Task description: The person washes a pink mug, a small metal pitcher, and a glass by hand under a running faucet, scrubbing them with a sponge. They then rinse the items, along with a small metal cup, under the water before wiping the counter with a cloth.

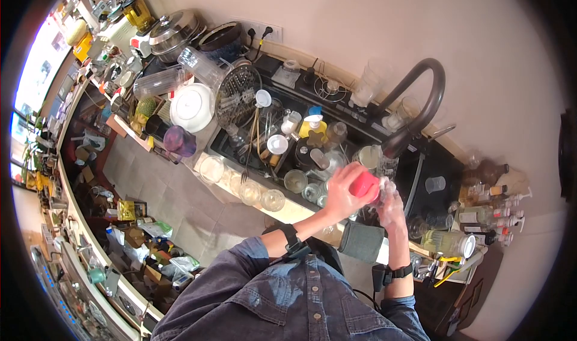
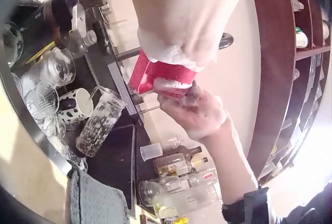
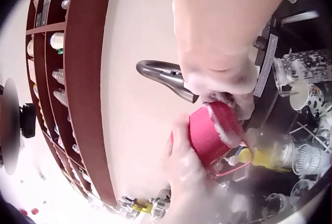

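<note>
My left hand [image 1: 344, 195] grips a red cup [image 1: 364, 186] with a thin loop handle, which shows in the right wrist view. White suds streak the cup [image 3: 215, 130] along one edge. My right hand [image 1: 389, 207], covered in foam, is at the cup's end with its fingers curled. Between those fingers and the cup shows a dark, soapy scrubber [image 3: 222, 98], mostly hidden by the hand. Both hands are held over the front of the sink, below the dark faucet [image 1: 430, 94]. Soapy glasses [image 1: 296, 181] crowd the sink beside the left hand.
A yellow soap bottle [image 1: 315, 130] stands among the dishes. Several glass jars [image 1: 249, 192] line the front counter edge. A grey cloth [image 1: 362, 242] hangs over the edge near my body. Bottles [image 1: 496, 215] stand at the right, and a white bowl [image 1: 192, 107] lies left of the sink.
</note>
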Tool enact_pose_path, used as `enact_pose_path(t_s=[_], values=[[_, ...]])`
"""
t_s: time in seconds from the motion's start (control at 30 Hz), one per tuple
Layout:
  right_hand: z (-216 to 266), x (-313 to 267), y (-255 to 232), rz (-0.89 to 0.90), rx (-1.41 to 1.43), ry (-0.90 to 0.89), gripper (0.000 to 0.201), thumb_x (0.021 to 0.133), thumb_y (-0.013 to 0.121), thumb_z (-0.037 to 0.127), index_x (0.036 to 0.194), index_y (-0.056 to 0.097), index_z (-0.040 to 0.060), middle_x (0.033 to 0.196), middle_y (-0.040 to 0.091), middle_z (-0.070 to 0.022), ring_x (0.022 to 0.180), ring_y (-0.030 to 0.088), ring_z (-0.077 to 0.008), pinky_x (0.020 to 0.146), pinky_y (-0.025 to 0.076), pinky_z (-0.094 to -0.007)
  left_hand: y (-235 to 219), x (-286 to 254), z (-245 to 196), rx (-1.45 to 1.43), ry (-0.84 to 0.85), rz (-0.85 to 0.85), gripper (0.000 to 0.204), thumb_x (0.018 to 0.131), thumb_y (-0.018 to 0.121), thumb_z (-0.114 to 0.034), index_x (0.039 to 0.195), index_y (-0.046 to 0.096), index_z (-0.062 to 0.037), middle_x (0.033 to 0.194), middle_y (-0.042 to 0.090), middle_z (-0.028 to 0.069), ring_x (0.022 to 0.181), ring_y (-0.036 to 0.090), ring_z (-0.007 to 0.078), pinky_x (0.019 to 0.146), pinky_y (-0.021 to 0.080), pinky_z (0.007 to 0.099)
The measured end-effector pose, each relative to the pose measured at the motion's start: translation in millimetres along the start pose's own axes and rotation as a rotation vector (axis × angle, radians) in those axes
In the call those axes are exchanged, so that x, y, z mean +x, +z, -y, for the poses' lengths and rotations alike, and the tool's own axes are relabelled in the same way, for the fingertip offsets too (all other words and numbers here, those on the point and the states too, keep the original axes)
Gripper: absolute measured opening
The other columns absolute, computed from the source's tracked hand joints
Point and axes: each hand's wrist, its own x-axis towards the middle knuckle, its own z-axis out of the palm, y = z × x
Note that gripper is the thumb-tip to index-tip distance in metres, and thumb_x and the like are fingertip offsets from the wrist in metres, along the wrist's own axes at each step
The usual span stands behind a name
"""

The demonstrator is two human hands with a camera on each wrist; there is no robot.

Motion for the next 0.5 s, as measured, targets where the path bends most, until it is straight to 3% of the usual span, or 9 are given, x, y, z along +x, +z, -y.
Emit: enact_pose_path(t_s=[0.1, 0.2, 0.23, 0.33, 0.37, 0.43, 0.47, 0.5], values=[[5.4, -1.8, 5.0, -0.205, -0.046, 0.022, 0.021, 0.094, 0.044, 0.030, 0.099, 0.050, 0.0108, 0.095, 0.055, -0.0012, 0.084, 0.056, -0.0114, 0.066, 0.051, -0.0301, -0.1, -0.6, -7.1, -0.013, 0.029, 0.011, 0.039, 0.060, 0.073, -0.018, 0.095, 0.060, -0.0051, 0.098, 0.060, 0.0121, 0.081, 0.057, 0.0314, 0.072, 0.048, 0.0375], [-13.9, 2.1, -1.8, -0.244, -0.009, -0.108, 0.022, 0.094, 0.045, 0.032, 0.098, 0.050, 0.0110, 0.094, 0.055, -0.0013, 0.084, 0.055, -0.0118, 0.067, 0.050, -0.0292, 3.3, -2.3, -7.0, -0.005, 0.020, 0.048, 0.041, 0.062, 0.073, -0.020, 0.097, 0.059, -0.0044, 0.098, 0.059, 0.0128, 0.081, 0.057, 0.0321, 0.073, 0.048, 0.0378], [-23.2, 4.8, -15.2, -0.106, -0.031, -0.161, 0.026, 0.093, 0.046, 0.034, 0.101, 0.049, 0.0095, 0.093, 0.055, -0.0018, 0.083, 0.055, -0.0109, 0.066, 0.050, -0.0276, 4.4, -3.1, -5.9, 0.000, 0.010, 0.064, 0.042, 0.063, 0.073, -0.021, 0.098, 0.058, -0.0041, 0.098, 0.059, 0.0132, 0.081, 0.057, 0.0324, 0.073, 0.047, 0.0379], [-35.2, 3.9, -0.1, -0.482, -0.027, -0.128, 0.028, 0.094, 0.044, 0.034, 0.099, 0.050, 0.0078, 0.086, 0.054, -0.0009, 0.075, 0.054, -0.0084, 0.062, 0.047, -0.0246, 10.9, -8.5, 2.3, 0.025, -0.168, 0.204, 0.049, 0.069, 0.070, -0.028, 0.108, 0.051, -0.0038, 0.103, 0.055, 0.0143, 0.089, 0.056, 0.0306, 0.075, 0.046, 0.0382], [-35.3, 3.6, 9.5, -0.556, -0.055, -0.245, 0.029, 0.095, 0.042, 0.033, 0.094, 0.052, 0.0061, 0.080, 0.053, 0.0002, 0.068, 0.051, -0.0087, 0.058, 0.044, -0.0229, 15.4, -12.4, 6.6, -0.016, -0.287, 0.198, 0.050, 0.072, 0.068, -0.031, 0.110, 0.049, -0.0052, 0.105, 0.054, 0.0137, 0.092, 0.055, 0.0291, 0.076, 0.046, 0.0388], [-23.3, -7.6, 14.8, -0.445, -0.378, -0.352, 0.031, 0.095, 0.042, 0.033, 0.093, 0.052, 0.0044, 0.079, 0.053, 0.0001, 0.067, 0.051, -0.0100, 0.059, 0.043, -0.0235, 23.8, -20.7, 14.1, -0.098, -0.526, 0.188, 0.052, 0.077, 0.063, -0.038, 0.115, 0.044, -0.0081, 0.109, 0.053, 0.0125, 0.098, 0.054, 0.0261, 0.077, 0.045, 0.0400], [-20.7, -11.9, 16.1, -0.387, -0.539, -0.403, 0.032, 0.095, 0.042, 0.033, 0.092, 0.052, 0.0035, 0.078, 0.053, 0.0001, 0.066, 0.051, -0.0107, 0.059, 0.042, -0.0238, 20.7, -16.1, 12.0, -0.274, -0.765, 0.240, 0.053, 0.078, 0.062, -0.040, 0.116, 0.043, -0.0086, 0.110, 0.053, 0.0127, 0.098, 0.055, 0.0270, 0.077, 0.045, 0.0404], [-25.9, -12.3, 16.9, -0.380, -0.496, -0.414, 0.031, 0.094, 0.043, 0.032, 0.092, 0.051, 0.0018, 0.076, 0.052, -0.0017, 0.066, 0.050, -0.0128, 0.060, 0.042, -0.0273, 13.7, -7.6, 8.3, -0.453, -1.003, 0.291, 0.053, 0.078, 0.060, -0.042, 0.117, 0.042, -0.0092, 0.112, 0.053, 0.0129, 0.098, 0.055, 0.0279, 0.077, 0.045, 0.0408]])
